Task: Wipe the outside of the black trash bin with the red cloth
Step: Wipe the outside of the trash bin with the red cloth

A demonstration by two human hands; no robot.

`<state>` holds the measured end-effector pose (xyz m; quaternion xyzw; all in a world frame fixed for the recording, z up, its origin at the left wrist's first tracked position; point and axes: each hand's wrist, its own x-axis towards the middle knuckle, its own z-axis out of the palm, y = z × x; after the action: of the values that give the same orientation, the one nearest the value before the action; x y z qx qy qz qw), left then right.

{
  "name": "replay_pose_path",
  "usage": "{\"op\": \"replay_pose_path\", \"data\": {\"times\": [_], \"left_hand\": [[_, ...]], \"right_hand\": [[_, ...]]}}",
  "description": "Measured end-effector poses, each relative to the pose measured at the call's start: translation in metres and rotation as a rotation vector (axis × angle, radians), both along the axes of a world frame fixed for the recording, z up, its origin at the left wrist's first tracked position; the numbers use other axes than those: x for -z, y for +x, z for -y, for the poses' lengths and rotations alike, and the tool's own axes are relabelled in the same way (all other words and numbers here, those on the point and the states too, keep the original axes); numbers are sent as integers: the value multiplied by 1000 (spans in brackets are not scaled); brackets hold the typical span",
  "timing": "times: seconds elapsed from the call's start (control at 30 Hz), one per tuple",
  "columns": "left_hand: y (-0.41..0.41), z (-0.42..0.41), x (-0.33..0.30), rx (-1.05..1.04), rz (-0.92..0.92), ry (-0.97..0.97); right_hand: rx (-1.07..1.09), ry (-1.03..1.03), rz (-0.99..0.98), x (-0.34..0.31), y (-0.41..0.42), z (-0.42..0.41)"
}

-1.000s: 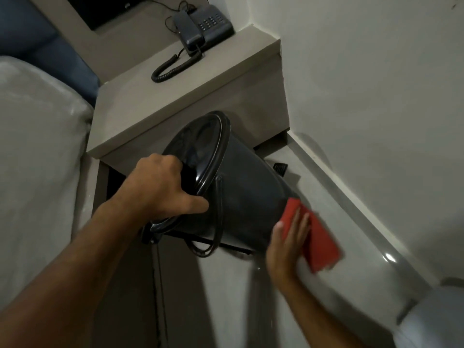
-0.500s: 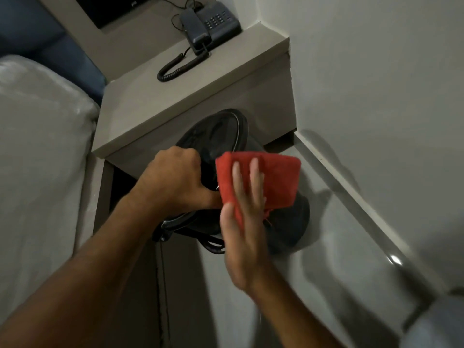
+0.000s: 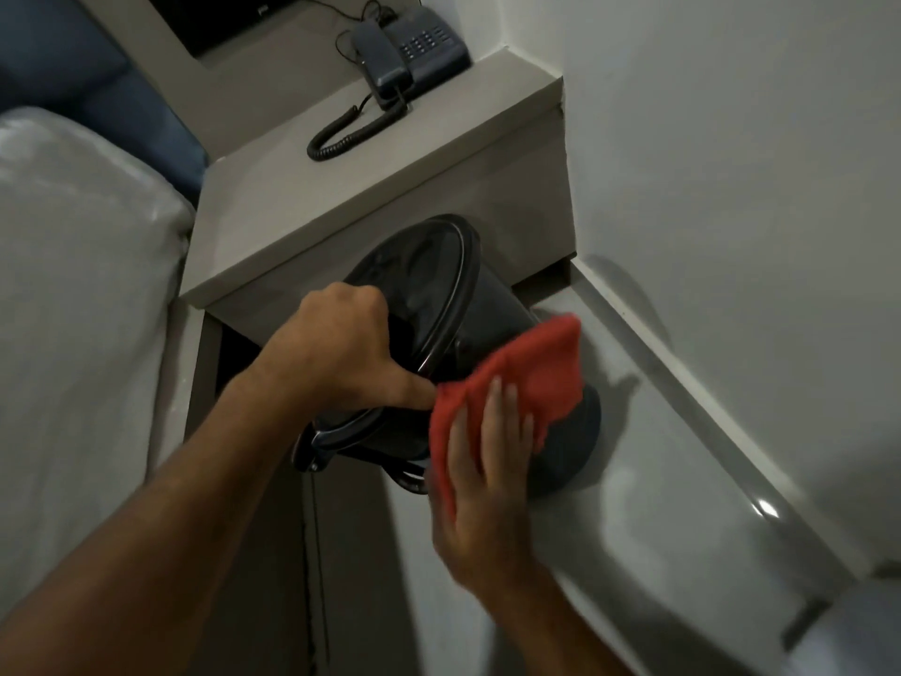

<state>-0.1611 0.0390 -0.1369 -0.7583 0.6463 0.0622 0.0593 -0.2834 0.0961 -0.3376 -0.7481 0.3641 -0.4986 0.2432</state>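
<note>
The black trash bin (image 3: 492, 309) is tilted on the floor, its lidded top leaning toward the nightstand and its base to the right. My left hand (image 3: 341, 353) grips the bin's rim at the near side of the lid. The red cloth (image 3: 531, 378) lies spread over the bin's side wall. My right hand (image 3: 487, 461) presses flat on the cloth's near part, fingers stretched out over it. The cloth and my hands hide much of the bin's wall.
A grey nightstand (image 3: 351, 197) stands just behind the bin, with a dark corded telephone (image 3: 409, 51) on top. A white bed (image 3: 73, 334) runs along the left. The wall and its skirting (image 3: 707, 397) close the right side.
My right hand has slid the red cloth from the bin's upper part down and to the right along its side. The left hand keeps its grip on the rim.
</note>
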Motion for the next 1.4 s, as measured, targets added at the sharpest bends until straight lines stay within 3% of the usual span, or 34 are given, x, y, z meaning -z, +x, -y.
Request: {"op": "replay_pose_path", "data": {"times": [0.27, 0.37, 0.43, 0.5, 0.6, 0.63, 0.67, 0.73, 0.77, 0.8, 0.87, 1.0, 1.07, 1.17, 1.27, 1.4], "left_hand": [[-1, 0, -1, -58, 30, 63], [-5, 3, -2, -51, 30, 64], [-7, 5, -2, -46, 19, 63], [-8, 7, -1, -35, 18, 50], [-8, 10, -1, -15, 44, 22], [-8, 10, 0, -11, 53, 15], [-7, 10, -1, -9, 56, 12], [-6, 8, -1, -10, 44, 21], [-5, 7, -1, -5, 43, 26], [-5, 8, -1, -2, 48, 30], [-5, 9, 0, -2, 63, 32], [-7, 11, -1, 5, 64, 25], [-7, 10, -1, 11, 59, 18], [-6, 9, -1, 20, 52, 26], [-7, 9, 1, 34, 63, 22], [-10, 11, 1, 27, 57, 25]], "right_hand": [[143, -72, -325, 82, 33, -62], [98, -34, -476, 98, 35, -73], [20, 120, -489, 102, 35, -77], [6, 380, -276, 91, 38, -82], [-81, 516, -1, 75, 37, -76], [-74, 616, 180, 71, 36, -74], [62, 684, 400, 67, 32, -73], [285, 1027, 777, 54, 13, -63], [364, 1133, 875, 50, 2, -54], [471, 1178, 858, 40, -8, -44], [629, 1041, 830, 14, -24, -24], [405, 564, 813, -32, -21, 4], [285, 480, 756, -30, -13, 3], [180, 404, 451, 12, 1, -8], [288, 517, 277, 59, 1, -1], [439, 935, 360, 75, -30, 56]]}}
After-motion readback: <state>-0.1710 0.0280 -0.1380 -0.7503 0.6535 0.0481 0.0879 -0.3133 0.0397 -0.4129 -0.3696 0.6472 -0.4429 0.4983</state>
